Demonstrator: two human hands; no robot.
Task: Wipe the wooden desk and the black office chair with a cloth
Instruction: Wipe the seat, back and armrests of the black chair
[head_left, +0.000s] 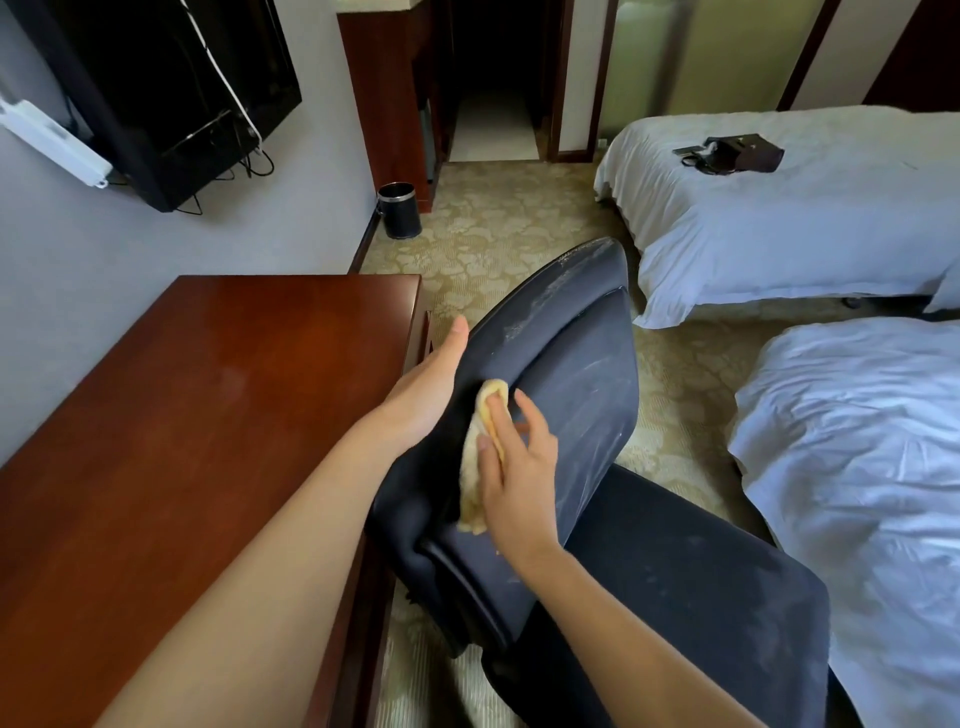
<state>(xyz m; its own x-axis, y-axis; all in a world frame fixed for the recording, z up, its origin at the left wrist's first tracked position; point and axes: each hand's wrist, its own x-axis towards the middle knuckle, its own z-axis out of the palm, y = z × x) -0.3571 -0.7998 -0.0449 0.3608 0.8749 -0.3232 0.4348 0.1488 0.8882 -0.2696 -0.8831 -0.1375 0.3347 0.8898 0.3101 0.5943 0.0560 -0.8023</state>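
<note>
Right hand (519, 467) presses cloth (471, 478) onto chair (587, 395) that left hand (431, 389) holds.

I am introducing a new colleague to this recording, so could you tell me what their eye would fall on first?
At the centre, the right hand presses a yellow cloth against the dust-streaked back of the black office chair, while the left hand grips the back's left edge. The reddish wooden desk fills the left side, and a dark bag lies on the farther white bed at upper right.

Two white beds (810, 208), patterned carpet (498, 228), wall-mounted television (171, 93), black bin (399, 210).
</note>
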